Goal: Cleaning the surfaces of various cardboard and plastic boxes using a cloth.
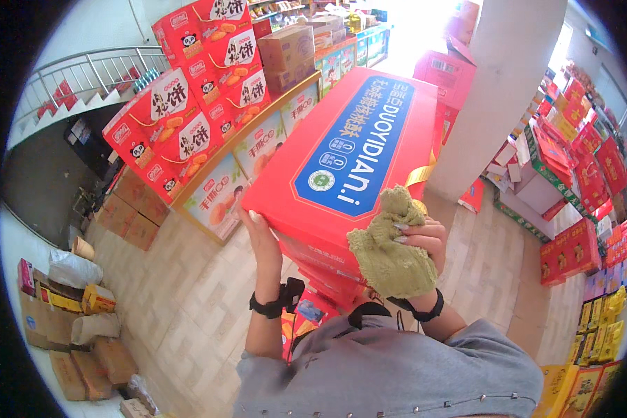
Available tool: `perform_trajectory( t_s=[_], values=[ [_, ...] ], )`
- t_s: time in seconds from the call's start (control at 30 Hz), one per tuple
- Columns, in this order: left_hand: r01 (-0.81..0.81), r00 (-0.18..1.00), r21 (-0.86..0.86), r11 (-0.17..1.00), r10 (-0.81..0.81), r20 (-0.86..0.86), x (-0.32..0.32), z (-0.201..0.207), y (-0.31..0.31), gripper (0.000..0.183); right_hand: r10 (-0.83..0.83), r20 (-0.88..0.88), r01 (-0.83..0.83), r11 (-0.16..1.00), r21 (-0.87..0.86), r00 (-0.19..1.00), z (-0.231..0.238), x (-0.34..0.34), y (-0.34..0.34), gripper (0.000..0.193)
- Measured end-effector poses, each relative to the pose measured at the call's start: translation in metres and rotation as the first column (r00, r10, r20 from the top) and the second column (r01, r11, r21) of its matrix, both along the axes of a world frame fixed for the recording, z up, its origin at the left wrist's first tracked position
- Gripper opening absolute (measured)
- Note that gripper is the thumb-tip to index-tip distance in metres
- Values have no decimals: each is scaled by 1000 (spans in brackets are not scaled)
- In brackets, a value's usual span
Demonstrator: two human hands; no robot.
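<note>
A large red gift box [279, 174] with a blue label panel on top lies in front of me, its long side running away toward the bright doorway. My left hand [263, 240] grips its near left corner, the thumb at the edge. In my right hand [428, 240] is a crumpled green cloth [396, 261], bunched under the fingers beside the box's near right corner. A gold ribbon-like strip [419, 174] shows on the box's right side. More red packaging [327, 289] shows below the box, mostly hidden.
Red gift boxes [188, 118] are stacked on a display counter [258, 150] at left. A white pillar [491, 104] stands just right of the box. Shelves of red packages [592, 167] line the right side. Cardboard cartons [111, 359] lie along the left wall.
</note>
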State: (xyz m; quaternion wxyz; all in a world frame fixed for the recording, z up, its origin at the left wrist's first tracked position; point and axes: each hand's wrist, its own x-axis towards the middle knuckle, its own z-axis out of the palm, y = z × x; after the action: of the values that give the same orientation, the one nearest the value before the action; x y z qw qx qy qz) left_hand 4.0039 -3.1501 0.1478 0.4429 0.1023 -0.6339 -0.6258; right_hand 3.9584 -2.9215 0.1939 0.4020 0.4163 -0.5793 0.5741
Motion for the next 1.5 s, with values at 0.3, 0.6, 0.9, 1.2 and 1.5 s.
perform_trajectory(
  t_s=[0.3, 0.6, 0.9, 1.2, 1.5],
  values=[
    [176, 982, 96, 980, -168, -89, -29, -11, -35, 59, -124, 26, 118, 980, 158, 992, 7, 6, -18, 34],
    [-267, 904, -582, 769, 409, 126, -5, 41, -12, 55, -111, 25, 106, 982, 158, 994, 12, -24, -7, 19],
    [16, 990, -852, 522, 112, 87, -1, 81, 38, 49, -327, 225, 274, 932, 235, 918, 18, -141, 23, 26],
    [-45, 979, -889, 456, 195, 51, 1, 76, 42, 56, -330, -18, 303, 842, 445, 944, 36, -76, 17, 32],
    [257, 915, -807, 532, -403, 26, 60, 68, 96, 74, 58, 21, -60, 844, 532, 998, 48, 28, 22, 34]
  ],
)
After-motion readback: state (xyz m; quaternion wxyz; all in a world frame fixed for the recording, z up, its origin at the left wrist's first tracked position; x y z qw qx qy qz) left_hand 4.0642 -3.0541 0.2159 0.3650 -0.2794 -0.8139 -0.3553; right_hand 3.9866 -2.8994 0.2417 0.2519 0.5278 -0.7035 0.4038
